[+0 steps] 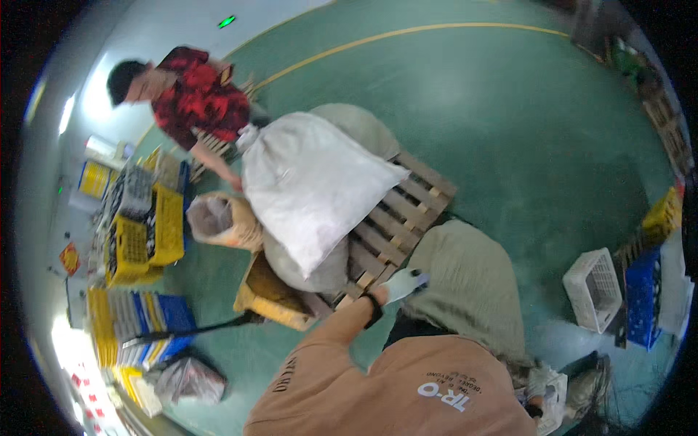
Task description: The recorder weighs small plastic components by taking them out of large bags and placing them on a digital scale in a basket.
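Observation:
My left hand [402,285], in a pale glove with dark fingertips, is at the left side of a full grey-green sack [469,276]. Its fingers look curled, but blur hides whether they grip the fabric. The sack stands in front of my body, beside a wooden pallet [396,229]. At the lower right, my gloved right hand [539,381] is close to the sack's bunched end; my shoulder and the blur hide its fingers. Next to that hand is a white bag or container [556,400], whose kind I cannot make out.
A big white sack [313,182] lies over grey sacks on the pallet. Across it, a person in a red and black shirt [200,102] reaches toward an open brown bag [222,218]. Yellow crates [167,225] stand left; a white crate [592,291] and blue crate [643,301] stand right.

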{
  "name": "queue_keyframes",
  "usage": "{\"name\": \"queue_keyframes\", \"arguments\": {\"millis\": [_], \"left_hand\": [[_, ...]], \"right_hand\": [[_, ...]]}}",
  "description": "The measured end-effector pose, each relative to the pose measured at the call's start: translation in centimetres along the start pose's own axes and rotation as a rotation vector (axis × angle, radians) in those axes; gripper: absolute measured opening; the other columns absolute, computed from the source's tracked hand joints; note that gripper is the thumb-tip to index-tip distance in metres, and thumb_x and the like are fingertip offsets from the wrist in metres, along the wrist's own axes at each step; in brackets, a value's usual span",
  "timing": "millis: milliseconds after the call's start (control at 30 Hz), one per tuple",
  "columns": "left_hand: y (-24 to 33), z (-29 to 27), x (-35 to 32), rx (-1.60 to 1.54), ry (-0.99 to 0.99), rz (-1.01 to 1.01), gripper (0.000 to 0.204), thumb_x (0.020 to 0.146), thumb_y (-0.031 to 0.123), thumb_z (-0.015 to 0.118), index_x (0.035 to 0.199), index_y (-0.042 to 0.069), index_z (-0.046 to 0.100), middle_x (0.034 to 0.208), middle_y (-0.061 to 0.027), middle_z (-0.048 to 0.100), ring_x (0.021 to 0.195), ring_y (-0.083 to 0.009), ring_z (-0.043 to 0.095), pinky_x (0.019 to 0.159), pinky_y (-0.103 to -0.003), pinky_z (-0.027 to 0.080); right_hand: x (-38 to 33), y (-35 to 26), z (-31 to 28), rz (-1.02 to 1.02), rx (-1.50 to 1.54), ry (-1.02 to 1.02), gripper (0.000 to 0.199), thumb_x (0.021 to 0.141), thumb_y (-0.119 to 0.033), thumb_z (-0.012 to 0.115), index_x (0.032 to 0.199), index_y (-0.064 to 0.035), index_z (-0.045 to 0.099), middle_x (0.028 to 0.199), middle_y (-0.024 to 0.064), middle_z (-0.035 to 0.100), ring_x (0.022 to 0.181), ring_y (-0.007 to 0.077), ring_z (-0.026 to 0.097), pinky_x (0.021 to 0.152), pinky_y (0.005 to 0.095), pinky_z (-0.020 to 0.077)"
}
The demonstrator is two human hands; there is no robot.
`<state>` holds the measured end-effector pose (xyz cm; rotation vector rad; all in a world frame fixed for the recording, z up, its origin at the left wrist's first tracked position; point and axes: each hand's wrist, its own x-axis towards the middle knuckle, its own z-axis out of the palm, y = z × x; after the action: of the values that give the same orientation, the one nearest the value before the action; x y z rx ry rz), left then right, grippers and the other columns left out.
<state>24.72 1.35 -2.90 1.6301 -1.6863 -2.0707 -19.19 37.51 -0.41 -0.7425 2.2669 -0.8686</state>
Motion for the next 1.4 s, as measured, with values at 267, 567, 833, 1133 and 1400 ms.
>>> {"name": "queue_keyframes", "arguments": {"millis": [267,567,833,1133,1400], "left_hand": [[-20.8,-10.8,-8.9,1.065,-0.511,-0.367,0.038,0.095,0.037,0.051,0.115,0.009,0.068,0.115,-0.0121,0.069,0.103,-0.0308,0.066,0.089,-0.045,0.049],[-10.9,-34.6,5.3,1.418,0.055,-0.386,0.035,0.096,0.027,0.046,0.119,0.012,0.069,0.121,-0.0101,0.068,0.106,-0.0291,0.066,0.091,-0.044,0.049],[6.8,-22.7,20.8,1.296,-0.106,0.130,0.035,0.092,0.030,0.052,0.115,0.012,0.070,0.117,-0.0148,0.068,0.101,-0.0322,0.067,0.089,-0.042,0.051],[9.8,13.1,7.7,-0.128,-0.768,0.642,0.031,0.091,0.022,0.063,0.117,0.005,0.065,0.116,-0.0218,0.064,0.111,-0.0322,0.060,0.096,-0.040,0.046],[-7.3,9.5,17.9,0.889,-0.215,0.120,0.032,0.090,0.010,0.048,0.114,0.004,0.068,0.110,-0.0203,0.069,0.100,-0.0323,0.067,0.087,-0.043,0.052]], "right_hand": [[-9.0,1.8,5.2,0.270,0.038,-0.034,0.031,0.082,0.000,0.055,0.110,0.0001,0.068,0.097,0.0092,0.071,0.087,0.0201,0.065,0.076,0.0347,0.0516],[-10.8,-0.2,1.4,0.556,-0.313,-0.271,0.032,0.081,-0.006,0.057,0.110,-0.0019,0.069,0.098,0.0135,0.072,0.092,0.0254,0.067,0.079,0.0362,0.0520],[4.7,-4.8,4.9,0.196,-0.562,-0.653,0.037,0.082,-0.020,0.058,0.114,-0.0058,0.069,0.100,0.0234,0.069,0.095,0.0378,0.067,0.081,0.0413,0.0522],[23.9,-6.0,16.1,0.332,0.361,-0.183,0.031,0.093,-0.018,0.054,0.114,0.0029,0.063,0.095,0.0108,0.066,0.084,0.0205,0.060,0.078,0.0364,0.0504],[27.7,-4.1,8.8,-0.077,-0.649,-0.452,0.029,0.090,-0.022,0.060,0.104,0.0030,0.067,0.094,0.0147,0.070,0.082,0.0225,0.062,0.075,0.0367,0.0491]]}}
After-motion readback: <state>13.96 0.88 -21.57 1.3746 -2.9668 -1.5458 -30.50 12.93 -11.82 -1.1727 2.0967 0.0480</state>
